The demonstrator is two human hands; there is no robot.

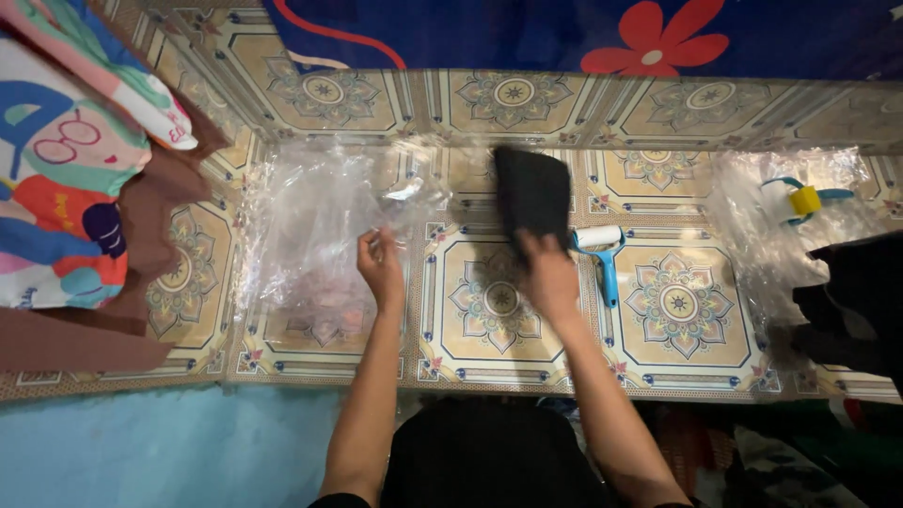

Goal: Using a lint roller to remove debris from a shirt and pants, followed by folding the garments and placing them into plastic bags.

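One black folded cloth in right hand, long axis pointing away.

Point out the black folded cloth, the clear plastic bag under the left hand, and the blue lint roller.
black folded cloth (533, 193), head view, middle of its dark face.
clear plastic bag (315, 226), head view, crinkled middle.
blue lint roller (609, 273), head view, on the blue handle.

Single view only, from a camera on the person's head. It looks steeply down and forward over both forearms onto the patterned counter, close in, about arm's reach. Far edge of frame reaches a blue flowered cloth; near edge catches the person's dark lap.
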